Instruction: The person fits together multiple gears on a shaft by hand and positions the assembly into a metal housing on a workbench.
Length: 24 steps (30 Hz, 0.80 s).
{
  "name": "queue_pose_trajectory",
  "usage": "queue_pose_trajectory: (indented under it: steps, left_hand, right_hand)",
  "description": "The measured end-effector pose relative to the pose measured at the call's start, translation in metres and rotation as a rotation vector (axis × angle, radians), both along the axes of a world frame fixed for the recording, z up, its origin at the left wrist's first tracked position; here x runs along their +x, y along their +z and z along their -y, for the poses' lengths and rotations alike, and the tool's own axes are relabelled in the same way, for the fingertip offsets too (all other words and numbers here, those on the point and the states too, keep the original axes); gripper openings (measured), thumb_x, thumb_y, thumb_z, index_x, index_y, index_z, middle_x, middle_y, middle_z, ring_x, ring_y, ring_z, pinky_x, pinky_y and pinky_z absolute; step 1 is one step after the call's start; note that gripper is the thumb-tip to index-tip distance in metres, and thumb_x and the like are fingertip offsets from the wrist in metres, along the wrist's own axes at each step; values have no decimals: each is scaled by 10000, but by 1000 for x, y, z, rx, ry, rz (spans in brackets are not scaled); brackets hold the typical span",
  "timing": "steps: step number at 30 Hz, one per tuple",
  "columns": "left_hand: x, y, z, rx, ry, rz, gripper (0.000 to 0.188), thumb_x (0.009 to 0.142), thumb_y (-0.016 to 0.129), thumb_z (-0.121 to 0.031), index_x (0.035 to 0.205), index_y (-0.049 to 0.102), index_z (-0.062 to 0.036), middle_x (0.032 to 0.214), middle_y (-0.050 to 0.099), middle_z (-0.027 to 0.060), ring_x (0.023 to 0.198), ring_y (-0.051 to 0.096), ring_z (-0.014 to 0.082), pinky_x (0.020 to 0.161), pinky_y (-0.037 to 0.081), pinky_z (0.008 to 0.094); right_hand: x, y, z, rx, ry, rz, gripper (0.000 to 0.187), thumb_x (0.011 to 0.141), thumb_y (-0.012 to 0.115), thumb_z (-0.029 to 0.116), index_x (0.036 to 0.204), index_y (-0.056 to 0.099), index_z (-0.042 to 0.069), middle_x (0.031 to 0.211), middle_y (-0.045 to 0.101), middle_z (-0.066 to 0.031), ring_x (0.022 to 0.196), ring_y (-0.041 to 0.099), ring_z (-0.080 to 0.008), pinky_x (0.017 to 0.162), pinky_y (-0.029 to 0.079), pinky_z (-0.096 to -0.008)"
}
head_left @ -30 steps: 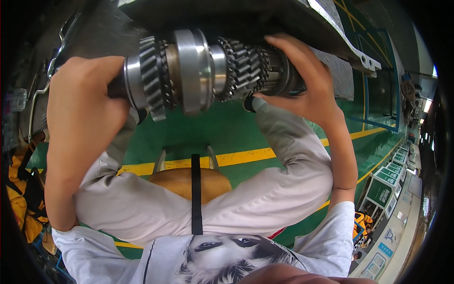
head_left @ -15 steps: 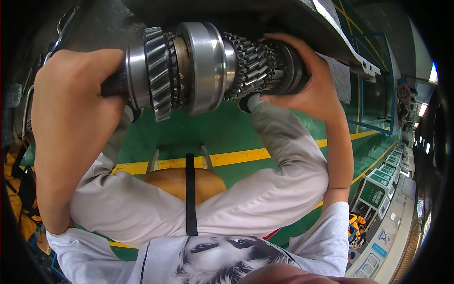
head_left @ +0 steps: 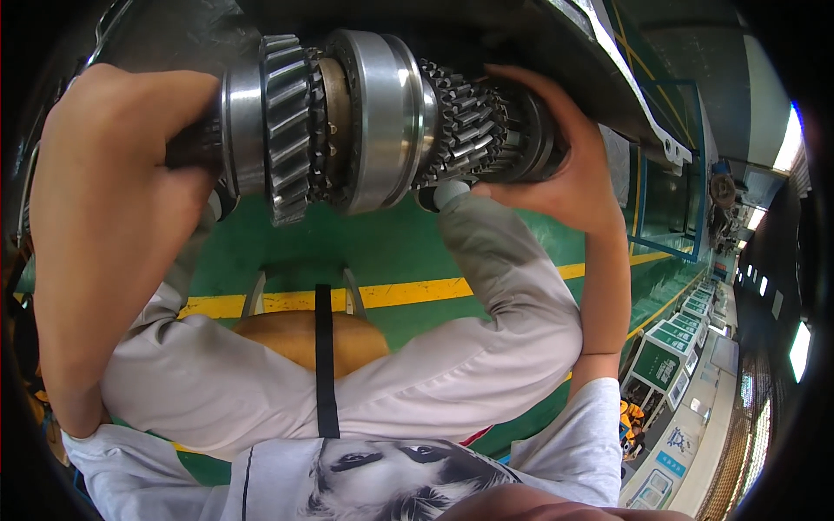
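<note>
Gear shaft (head_left: 378, 122) gripped at both ends and held level over the lap side of the work area; handling judged under way, not complete.
Fingers of the left hand (head_left: 122, 152) are closed around the dark left end, their tips hidden; thumb and forefinger of the right hand (head_left: 573, 178) straddle the right end. Between the hands sit a helical gear (head_left: 288, 130), a wide bright ring (head_left: 369, 82) and narrower toothed gears (head_left: 473, 126), all on the shaft. Judged done: shaft picked up, gears mounted. Judged left: setting down and release; neither hand is free. Whether the shaft bears on the dark metal plate (head_left: 638, 113) beyond cannot be told. Green floor (head_left: 278, 239) and a tan stool (head_left: 282, 337) lie below.
</note>
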State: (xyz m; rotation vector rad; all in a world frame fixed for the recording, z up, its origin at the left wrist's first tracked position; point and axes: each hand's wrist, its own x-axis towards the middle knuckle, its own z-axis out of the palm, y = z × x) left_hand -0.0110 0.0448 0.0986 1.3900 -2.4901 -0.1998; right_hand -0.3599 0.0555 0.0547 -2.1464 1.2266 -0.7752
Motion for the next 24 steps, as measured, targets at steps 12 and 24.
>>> queue_pose_trajectory:
  steps: [12,24]
  left_hand:
    - [1,-5,-5,-99,-25,15,344,638,705,54,977,724,-4,898,692,143,873,598,338,800,470,388]
    - [20,-4,-1,110,14,89,342,672,757,70,1003,717,-2,942,651,123,916,581,291,822,462,378]
  right_hand:
    - [3,-7,-20,-133,-43,-118,948,600,974,130,1430,531,12,1374,622,-145,1204,643,-249,1057,496,-368]
    - [4,-15,-29,-397,-8,-146,915,595,941,77,1401,521,-30,1331,617,-191,1191,640,-287,1030,508,-373]
